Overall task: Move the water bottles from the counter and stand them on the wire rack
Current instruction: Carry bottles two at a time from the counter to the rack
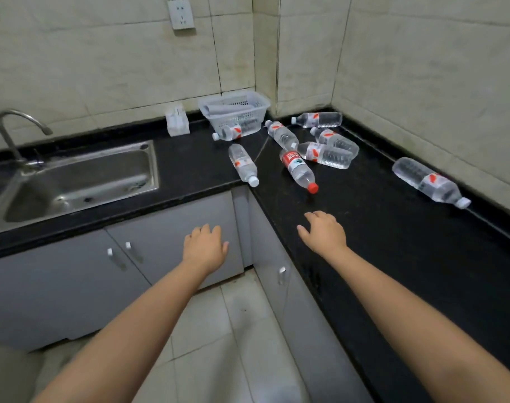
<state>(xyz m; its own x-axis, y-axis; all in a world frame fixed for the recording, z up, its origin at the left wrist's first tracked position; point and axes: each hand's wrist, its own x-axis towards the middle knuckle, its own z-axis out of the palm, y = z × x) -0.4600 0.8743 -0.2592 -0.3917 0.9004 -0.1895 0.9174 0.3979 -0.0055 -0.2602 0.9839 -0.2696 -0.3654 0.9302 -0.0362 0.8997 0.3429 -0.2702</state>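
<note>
Eight bottles lying flat on the black counter [393, 242], none picked up yet. No wire rack anywhere in sight, so no telling where it stands.

Places told from the red-cap bottle [299, 170], the closest one to the hands:
- Just left of it, a white-cap bottle [243, 165], cap hanging near the counter's edge.
- Behind it, and touching its far end, another bottle [280, 135].
- Right behind it, two more [325, 154] [335, 140], side by side and touching.
- Farther back by the wall, one more [317, 119].
- Back and left, one [229, 132] lying up against a white basket [233, 112].
- Far to the right, one alone [429, 181] by the wall.

All tipped over and pointing every which way, likely dumped there. Round and free to roll, so best grabbed around the middle.

Left hand [205, 248] spread wide, holding nothing, out in front of the grey cupboard [59, 286] below the counter. Right hand [323, 232] also spread and holding nothing, over the counter's edge, near the red-cap bottle but not touching. Both arms stretched forward, probably to reach for the first bottles. Red-cap one looks like the easiest first grab for the right hand.

Sink [73, 181] and tap [12, 132] far to the left, out of the way.
</note>
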